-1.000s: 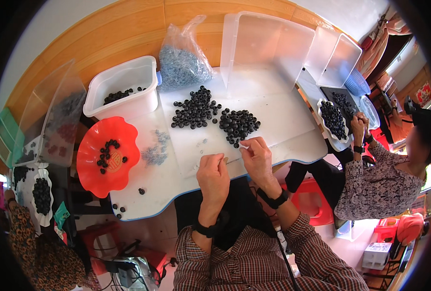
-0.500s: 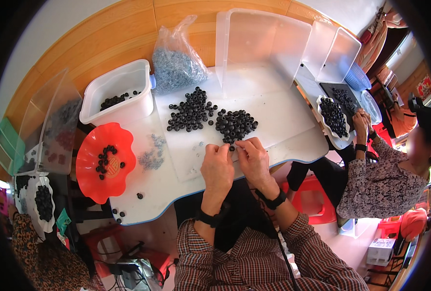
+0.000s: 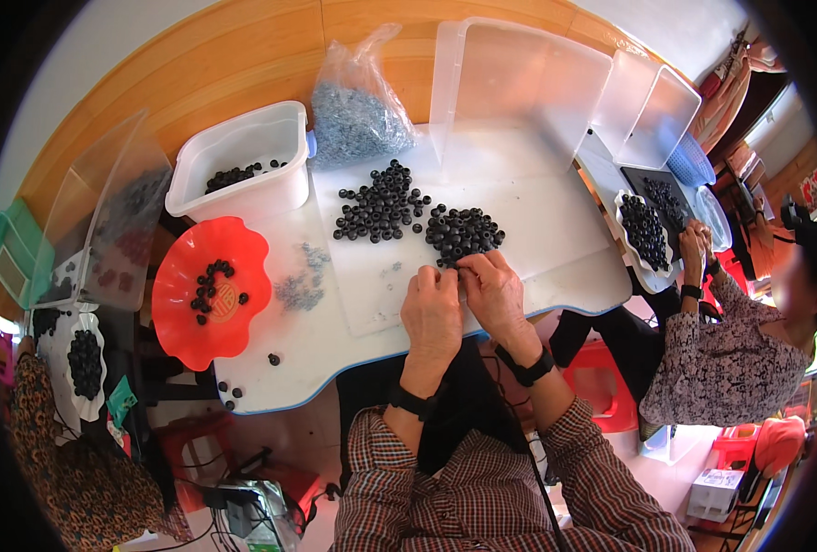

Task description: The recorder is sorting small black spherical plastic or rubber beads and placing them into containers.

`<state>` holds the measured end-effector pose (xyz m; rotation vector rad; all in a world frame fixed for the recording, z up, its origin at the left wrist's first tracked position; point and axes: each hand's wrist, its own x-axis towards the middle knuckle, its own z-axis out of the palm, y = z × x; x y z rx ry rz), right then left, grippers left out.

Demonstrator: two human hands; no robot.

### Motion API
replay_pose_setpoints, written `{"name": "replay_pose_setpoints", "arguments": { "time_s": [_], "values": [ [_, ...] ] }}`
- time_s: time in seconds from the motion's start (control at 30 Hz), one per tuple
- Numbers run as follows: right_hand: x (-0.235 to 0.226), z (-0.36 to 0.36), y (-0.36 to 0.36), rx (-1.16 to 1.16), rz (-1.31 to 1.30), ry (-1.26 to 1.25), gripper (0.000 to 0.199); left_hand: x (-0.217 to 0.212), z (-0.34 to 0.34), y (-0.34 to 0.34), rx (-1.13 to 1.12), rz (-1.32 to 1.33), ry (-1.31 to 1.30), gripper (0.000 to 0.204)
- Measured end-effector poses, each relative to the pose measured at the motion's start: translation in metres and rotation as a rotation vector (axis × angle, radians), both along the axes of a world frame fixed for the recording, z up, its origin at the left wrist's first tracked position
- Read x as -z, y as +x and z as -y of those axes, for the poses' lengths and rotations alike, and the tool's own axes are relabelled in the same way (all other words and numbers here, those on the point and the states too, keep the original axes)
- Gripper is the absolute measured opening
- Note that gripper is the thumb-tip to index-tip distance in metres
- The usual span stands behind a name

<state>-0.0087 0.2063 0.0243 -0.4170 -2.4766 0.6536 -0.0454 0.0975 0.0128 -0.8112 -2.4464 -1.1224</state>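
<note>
Both hands are brought together at the near side of the right heap. Left hand: fingers bunched, tips narrow. Right hand: thumb and fingers drawn in close, its tips just beside the left ones. Cannot tell whether either pinches a bead; the fingers hide the contact point.

Beads lie on the table in two heaps. The right heap sits directly beyond the fingertips, its near edge right at them; touching or not is unclear. The left heap lies farther off, to the left of the hands, with a narrow gap between the two.

Orientation: single beads are rounded, with no clear long axis; visible holes face various ways. The left heap narrows toward its far end, pointing away from the person; the right heap is compact.

Materials: beads black, smooth, slightly shiny. They rest on a pale, flat sheet over a white table with a blue edge. To the left: red bowl, scalloped rim, some beads inside; small translucent bits, scattered. Beyond: white tub, rounded corners, more beads; clear, crinkled bag with blue-grey bits.
</note>
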Motion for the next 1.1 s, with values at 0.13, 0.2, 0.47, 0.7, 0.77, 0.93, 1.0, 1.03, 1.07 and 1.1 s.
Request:
{"name": "replay_pose_setpoints", "arguments": {
  "time_s": [0.13,0.2,0.47,0.7,0.77,0.93,1.0,1.03,1.07,1.1],
  "values": [
    [0.001,-0.002,0.000,-0.003,0.008,-0.012,0.006,0.002,-0.001,0.000,0.020,-0.039,0.017,0.016],
    [-0.001,0.000,0.000,0.009,-0.003,-0.010,0.008,0.003,0.001,0.000,0.049,-0.063,0.043,0.015],
    [0.003,-0.002,0.001,-0.020,-0.019,-0.004,0.007,0.002,0.008,0.008,0.112,-0.067,0.115,0.014],
    [0.000,0.000,0.005,-0.032,-0.015,-0.034,0.009,-0.002,0.023,0.026,0.225,0.387,0.462,0.024],
    [0.001,-0.002,0.006,-0.046,-0.021,-0.061,0.007,-0.006,0.028,0.031,0.246,0.440,0.468,0.027],
    [0.002,0.004,0.005,-0.098,-0.037,-0.100,0.007,0.000,0.051,0.040,0.331,0.616,0.538,0.031],
    [0.007,0.004,0.005,-0.068,-0.070,-0.104,0.008,0.001,0.057,0.042,0.422,0.936,0.800,0.022],
    [0.008,0.006,0.005,-0.070,-0.069,-0.105,0.008,-0.001,0.063,0.041,0.419,0.937,0.800,0.022],
    [0.009,0.008,0.006,-0.065,-0.062,-0.120,0.009,-0.003,0.069,0.040,0.446,1.031,0.844,0.022],
    [0.009,0.011,0.006,-0.060,-0.055,-0.135,0.010,-0.004,0.073,0.039,0.474,1.126,0.889,0.021]
  ]
}}
